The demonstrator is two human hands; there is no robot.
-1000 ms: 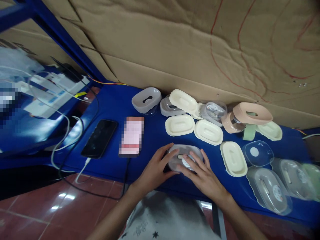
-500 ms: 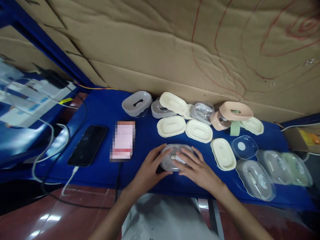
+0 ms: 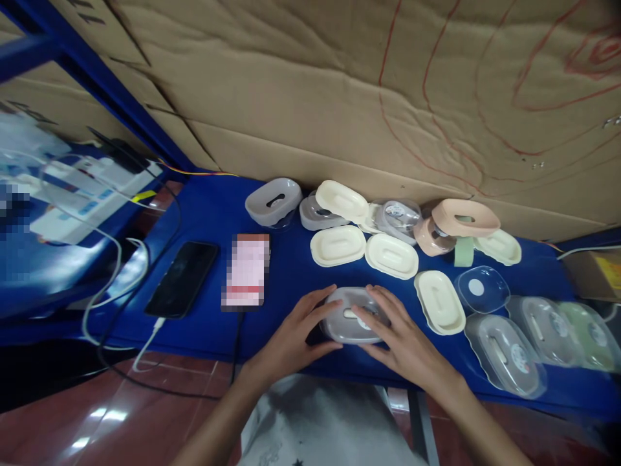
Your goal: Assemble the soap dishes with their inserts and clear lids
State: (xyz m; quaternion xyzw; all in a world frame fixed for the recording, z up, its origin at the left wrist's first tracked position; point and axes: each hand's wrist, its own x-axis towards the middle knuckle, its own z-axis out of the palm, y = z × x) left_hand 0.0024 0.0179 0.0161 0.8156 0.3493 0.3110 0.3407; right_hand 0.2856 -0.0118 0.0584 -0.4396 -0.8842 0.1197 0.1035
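Observation:
A grey soap dish with a clear lid point(image 3: 350, 331) is near the table's front edge, between my two hands. My left hand point(image 3: 305, 327) grips its left side, thumb at the near edge and fingers at the far edge. From the right, my right hand point(image 3: 395, 323) holds it too, with fingers over the lid and the round label partly covered. Close by on the right lie a cream soap dish tray point(image 3: 439, 303) and a loose clear lid point(image 3: 484, 290). Two more cream trays point(image 3: 338, 246) lie just beyond my hands.
Grey soap dishes point(image 3: 273, 202) and peach ones point(image 3: 466, 217) stand along the cardboard wall point(image 3: 291, 84). Lidded dishes point(image 3: 504, 355) line the right side. Left are a black phone point(image 3: 182, 279), a phone with a blurred screen point(image 3: 247, 268), cables and a power strip point(image 3: 92, 207).
The view has shifted slightly, so everything sits a little further right. My right hand's fingers have slid towards the lid's right side, uncovering more of the lid. Both hands still hold the dish.

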